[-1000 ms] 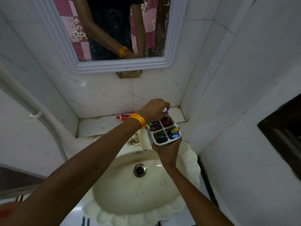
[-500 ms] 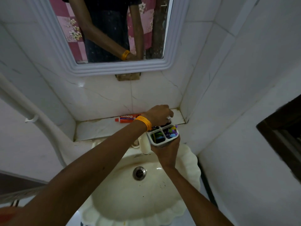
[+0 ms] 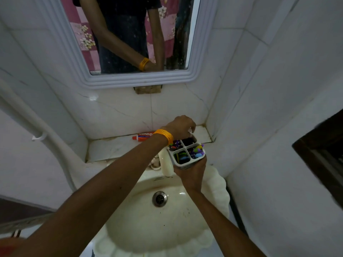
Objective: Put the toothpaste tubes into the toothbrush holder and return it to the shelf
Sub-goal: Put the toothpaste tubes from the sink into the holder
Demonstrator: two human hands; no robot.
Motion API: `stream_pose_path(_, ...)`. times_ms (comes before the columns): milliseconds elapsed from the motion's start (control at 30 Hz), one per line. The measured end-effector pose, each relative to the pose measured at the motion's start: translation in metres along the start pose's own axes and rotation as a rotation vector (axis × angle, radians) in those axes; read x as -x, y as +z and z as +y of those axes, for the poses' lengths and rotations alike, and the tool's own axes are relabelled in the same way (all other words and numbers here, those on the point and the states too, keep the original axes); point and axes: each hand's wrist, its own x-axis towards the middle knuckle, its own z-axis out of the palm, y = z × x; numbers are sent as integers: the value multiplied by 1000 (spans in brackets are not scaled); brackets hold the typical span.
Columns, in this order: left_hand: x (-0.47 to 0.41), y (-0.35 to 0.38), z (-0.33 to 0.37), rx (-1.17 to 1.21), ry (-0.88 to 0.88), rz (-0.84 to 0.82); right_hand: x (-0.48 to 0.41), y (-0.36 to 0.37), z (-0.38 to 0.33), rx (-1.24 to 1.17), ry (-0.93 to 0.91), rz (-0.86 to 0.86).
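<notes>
My right hand (image 3: 191, 175) grips a white four-compartment toothbrush holder (image 3: 183, 165) from below, holding it above the sink's back edge beside the tap. Colourful toothbrushes fill three compartments; the far right one looks dark. My left hand (image 3: 181, 127), with an orange bangle on the wrist, hovers over the holder's far side, its fingers pinched on the white tip of a toothpaste tube (image 3: 189, 130). The rest of that tube is hidden. A second, red toothpaste tube (image 3: 143, 135) lies on the marble shelf (image 3: 111, 147) against the wall, partly behind my left wrist.
A cream scalloped sink (image 3: 157, 229) with a drain (image 3: 159, 199) lies below, and its tap (image 3: 166, 162) touches the holder's left side. A framed mirror (image 3: 130, 34) hangs above the shelf. Tiled walls close in on both sides, and a white pipe (image 3: 46, 138) runs down the left.
Both hands and the holder have shifted slightly toward the shelf. My left hand has sunk lower over the holder's far compartment, and less of the tube tip shows.
</notes>
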Motion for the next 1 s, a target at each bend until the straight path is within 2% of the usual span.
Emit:
stream_pose_path(100, 3, -6, -10, 38, 27, -9, 1, 0, 1, -19, 2, -4)
stream_pose_path(333, -2, 16, -7, 18, -35, -43, -3, 2, -2, -4, -12, 8)
stream_pose_path(500, -1, 5, -24, 120, -87, 180, -5, 0, 5, -83, 18, -8)
stream_pose_path(633, 22, 18, -86, 158, -272, 293, -7, 0, 1, -97, 11, -13)
stream_pose_path(800, 59, 66, -164, 69, -556, 109, -1, -1, -2, -79, -20, -5)
stream_pose_path(1000, 59, 93, -183, -64, -539, 52, -2, 0, 1, -80, -34, -19)
